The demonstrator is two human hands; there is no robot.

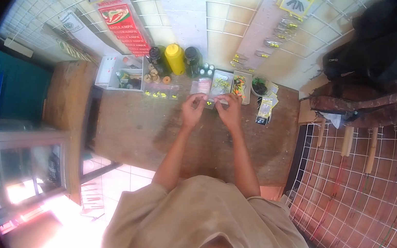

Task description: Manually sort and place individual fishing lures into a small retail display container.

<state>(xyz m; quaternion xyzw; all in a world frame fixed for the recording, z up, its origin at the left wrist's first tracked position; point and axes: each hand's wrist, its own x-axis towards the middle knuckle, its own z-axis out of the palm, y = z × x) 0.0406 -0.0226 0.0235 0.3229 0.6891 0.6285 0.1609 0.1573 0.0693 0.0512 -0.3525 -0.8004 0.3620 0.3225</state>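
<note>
My left hand (193,111) and my right hand (230,112) are close together over the far part of a wooden table (128,127). Between them they pinch the top edge of a small clear plastic bag (209,104) with small yellow pieces in it. Just beyond stand an open white box of pale yellow-green small items (221,82) and another with orange and green pieces (239,86). To the left lie several clear bags with yellow pieces (160,94).
A white compartment box (120,85), cork-coloured discs (155,76), a yellow squeeze bottle (175,59) and dark bottles (192,62) line the back. A bowl with green contents (260,85) and yellow-edged packets (265,107) stand right. Wire grids rise behind and at right.
</note>
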